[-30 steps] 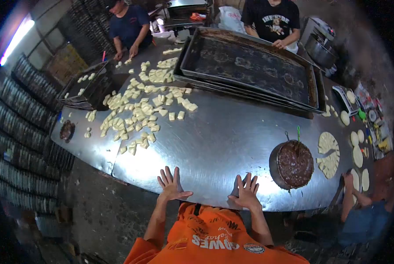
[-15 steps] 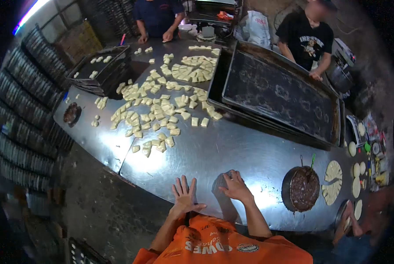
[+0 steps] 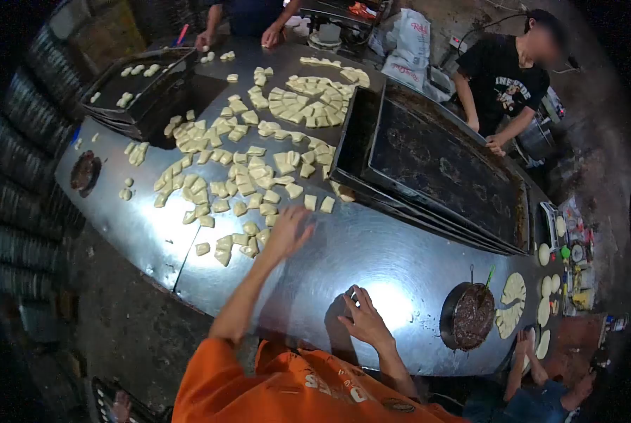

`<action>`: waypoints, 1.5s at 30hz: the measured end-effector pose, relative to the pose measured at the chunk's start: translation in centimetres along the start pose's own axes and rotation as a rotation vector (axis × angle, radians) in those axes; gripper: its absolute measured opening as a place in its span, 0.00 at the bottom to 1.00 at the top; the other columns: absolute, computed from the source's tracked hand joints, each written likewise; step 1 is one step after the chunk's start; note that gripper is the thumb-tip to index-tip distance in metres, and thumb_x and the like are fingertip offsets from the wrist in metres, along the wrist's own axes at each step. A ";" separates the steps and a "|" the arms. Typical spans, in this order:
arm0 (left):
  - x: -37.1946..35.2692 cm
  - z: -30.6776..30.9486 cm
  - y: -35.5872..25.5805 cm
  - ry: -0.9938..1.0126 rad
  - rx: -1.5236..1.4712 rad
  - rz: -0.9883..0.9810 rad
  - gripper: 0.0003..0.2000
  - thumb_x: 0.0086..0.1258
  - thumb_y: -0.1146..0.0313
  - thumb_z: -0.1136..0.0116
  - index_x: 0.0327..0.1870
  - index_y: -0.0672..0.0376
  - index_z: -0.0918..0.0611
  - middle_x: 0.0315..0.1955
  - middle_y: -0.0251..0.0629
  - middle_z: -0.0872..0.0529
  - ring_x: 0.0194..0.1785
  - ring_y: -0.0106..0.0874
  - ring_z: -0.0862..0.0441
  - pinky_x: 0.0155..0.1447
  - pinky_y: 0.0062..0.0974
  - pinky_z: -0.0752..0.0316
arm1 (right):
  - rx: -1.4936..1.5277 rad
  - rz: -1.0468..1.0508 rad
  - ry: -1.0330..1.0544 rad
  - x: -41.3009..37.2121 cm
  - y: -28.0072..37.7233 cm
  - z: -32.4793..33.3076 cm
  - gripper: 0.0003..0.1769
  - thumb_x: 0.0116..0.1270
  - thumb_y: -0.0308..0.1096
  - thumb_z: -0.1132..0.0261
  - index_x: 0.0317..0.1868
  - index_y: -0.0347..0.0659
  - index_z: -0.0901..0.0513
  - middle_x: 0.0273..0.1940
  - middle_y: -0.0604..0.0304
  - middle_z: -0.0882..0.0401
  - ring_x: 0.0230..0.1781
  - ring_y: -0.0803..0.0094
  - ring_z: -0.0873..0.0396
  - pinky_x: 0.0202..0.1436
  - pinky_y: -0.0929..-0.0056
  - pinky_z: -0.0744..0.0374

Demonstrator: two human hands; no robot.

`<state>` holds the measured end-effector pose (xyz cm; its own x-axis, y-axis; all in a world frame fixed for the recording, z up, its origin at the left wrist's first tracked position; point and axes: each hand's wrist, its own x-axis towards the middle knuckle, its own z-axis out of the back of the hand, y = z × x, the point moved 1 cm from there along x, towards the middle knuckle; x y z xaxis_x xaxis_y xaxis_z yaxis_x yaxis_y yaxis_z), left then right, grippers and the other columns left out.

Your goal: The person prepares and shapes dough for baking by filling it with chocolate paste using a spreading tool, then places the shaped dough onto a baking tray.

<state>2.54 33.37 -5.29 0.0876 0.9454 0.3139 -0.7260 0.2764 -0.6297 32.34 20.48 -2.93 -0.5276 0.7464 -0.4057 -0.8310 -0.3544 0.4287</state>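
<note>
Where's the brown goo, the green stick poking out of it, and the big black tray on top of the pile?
Brown goo (image 3: 474, 317): head view, middle of its top.
Green stick (image 3: 491, 273): head view, upper end.
Big black tray (image 3: 442, 166): head view, flat inside bottom.

On my feed, far side: white sacks (image 3: 412, 39) with red lettering, and right of them a person (image 3: 507, 88) in a dark cap (image 3: 546, 25) and printed black T-shirt. Blurry dark racks (image 3: 21, 166) fill the left, a metal pot (image 3: 539, 143) sits far right.
</note>
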 end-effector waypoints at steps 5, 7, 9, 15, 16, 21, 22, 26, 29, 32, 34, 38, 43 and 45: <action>11.5 -4.5 3.9 0.253 0.174 -0.168 0.29 0.62 0.54 0.34 0.61 0.61 0.23 0.67 0.53 0.31 0.73 0.57 0.41 0.74 0.54 0.43 | 0.083 -0.094 -0.028 -2.3 -0.4 -0.8 0.35 0.73 0.49 0.39 0.72 0.37 0.33 0.78 0.41 0.49 0.79 0.42 0.50 0.77 0.47 0.38; 12.9 -6.4 3.7 0.438 0.331 -0.131 0.32 0.61 0.48 0.34 0.64 0.57 0.23 0.71 0.53 0.35 0.76 0.60 0.46 0.76 0.60 0.49 | 0.106 -0.126 -0.029 -3.0 -0.2 -0.9 0.35 0.74 0.49 0.39 0.72 0.36 0.33 0.78 0.42 0.49 0.79 0.42 0.50 0.77 0.47 0.38; 13.6 -8.1 3.6 0.545 0.250 -0.044 0.38 0.57 0.38 0.37 0.69 0.45 0.25 0.77 0.53 0.43 0.77 0.66 0.54 0.75 0.70 0.62 | 0.129 -0.169 -0.080 -3.5 0.0 -1.0 0.32 0.74 0.48 0.38 0.70 0.36 0.29 0.77 0.46 0.46 0.78 0.46 0.48 0.77 0.51 0.37; 13.7 -11.5 4.2 0.530 0.252 -0.052 0.28 0.58 0.45 0.36 0.58 0.47 0.16 0.66 0.49 0.25 0.73 0.63 0.44 0.70 0.64 0.46 | 0.139 -0.158 -0.142 -3.2 1.1 -0.8 0.30 0.73 0.44 0.37 0.69 0.35 0.28 0.74 0.46 0.40 0.75 0.46 0.42 0.73 0.52 0.31; 13.5 -10.6 3.6 0.562 0.157 -0.057 0.25 0.57 0.49 0.34 0.54 0.50 0.15 0.62 0.47 0.23 0.69 0.60 0.39 0.66 0.58 0.42 | 0.123 -0.153 -0.146 -3.0 1.2 -0.2 0.30 0.73 0.42 0.36 0.68 0.34 0.28 0.72 0.46 0.39 0.74 0.47 0.41 0.72 0.53 0.30; 3.2 -3.8 -2.7 0.213 -0.090 -0.153 0.22 0.53 0.58 0.31 0.47 0.56 0.20 0.48 0.46 0.26 0.53 0.46 0.35 0.57 0.47 0.33 | 0.232 -0.169 -0.144 -3.3 0.0 0.4 0.28 0.72 0.41 0.36 0.66 0.34 0.26 0.70 0.47 0.35 0.71 0.48 0.37 0.70 0.54 0.28; -0.1 -2.6 -4.4 0.180 -0.107 -0.130 0.22 0.53 0.58 0.31 0.47 0.56 0.21 0.49 0.44 0.27 0.52 0.45 0.35 0.56 0.47 0.32 | 0.240 -0.188 -0.171 -3.4 0.1 0.6 0.27 0.72 0.40 0.35 0.66 0.34 0.26 0.68 0.47 0.33 0.70 0.48 0.35 0.69 0.55 0.27; -8.1 0.9 -7.1 0.610 -0.022 0.069 0.31 0.54 0.51 0.28 0.58 0.53 0.21 0.62 0.49 0.30 0.66 0.54 0.38 0.67 0.56 0.39 | 0.140 -0.101 -0.212 -2.9 -0.4 0.8 0.27 0.70 0.38 0.34 0.66 0.36 0.25 0.63 0.48 0.30 0.64 0.50 0.30 0.66 0.56 0.25; -5.9 2.9 -6.1 0.685 0.156 0.052 0.36 0.55 0.46 0.27 0.65 0.52 0.23 0.70 0.52 0.36 0.73 0.60 0.44 0.74 0.61 0.47 | 0.128 -0.113 -0.180 -2.1 -0.2 2.0 0.27 0.71 0.38 0.35 0.68 0.39 0.26 0.63 0.49 0.29 0.63 0.51 0.29 0.64 0.57 0.24; 2.9 2.8 -0.6 0.346 0.247 0.054 0.36 0.56 0.48 0.28 0.66 0.51 0.23 0.74 0.52 0.40 0.76 0.61 0.49 0.76 0.63 0.50 | 0.198 -0.230 -0.117 -1.7 -0.4 2.5 0.27 0.71 0.39 0.36 0.68 0.41 0.27 0.62 0.49 0.27 0.60 0.52 0.27 0.62 0.57 0.23; 9.8 2.1 3.8 0.133 0.220 0.032 0.35 0.58 0.51 0.28 0.67 0.52 0.25 0.74 0.51 0.40 0.77 0.61 0.50 0.76 0.63 0.52 | 0.204 -0.211 -0.155 -2.1 -0.5 2.1 0.27 0.72 0.40 0.36 0.68 0.40 0.27 0.61 0.48 0.26 0.59 0.52 0.26 0.62 0.57 0.23; 19.3 -2.7 9.3 0.264 0.302 -0.060 0.44 0.54 0.50 0.27 0.74 0.51 0.33 0.77 0.49 0.46 0.79 0.61 0.55 0.76 0.67 0.54 | 0.212 -0.213 -0.157 -3.1 -0.9 1.1 0.29 0.75 0.44 0.40 0.69 0.36 0.29 0.66 0.45 0.30 0.67 0.48 0.31 0.69 0.54 0.27; 24.7 -11.3 11.0 0.661 0.595 -0.021 0.50 0.50 0.55 0.27 0.77 0.54 0.40 0.79 0.51 0.53 0.80 0.62 0.60 0.76 0.68 0.54 | 0.220 -0.342 -0.162 -4.3 -0.8 -0.2 0.28 0.73 0.45 0.38 0.68 0.40 0.27 0.68 0.48 0.31 0.67 0.51 0.31 0.70 0.57 0.29; 25.0 -12.3 11.3 0.654 0.685 -0.032 0.42 0.54 0.59 0.31 0.73 0.57 0.34 0.78 0.47 0.47 0.80 0.55 0.52 0.75 0.65 0.48 | 0.260 -0.368 -0.179 -4.8 -0.9 -0.5 0.29 0.73 0.47 0.39 0.69 0.40 0.27 0.68 0.48 0.31 0.68 0.50 0.32 0.71 0.56 0.30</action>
<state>4.91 62.23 -13.31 0.3285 0.9057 -0.2678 -0.9408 0.3387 -0.0086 35.56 16.92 -1.73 -0.1496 0.8889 -0.4331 -0.8732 0.0868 0.4796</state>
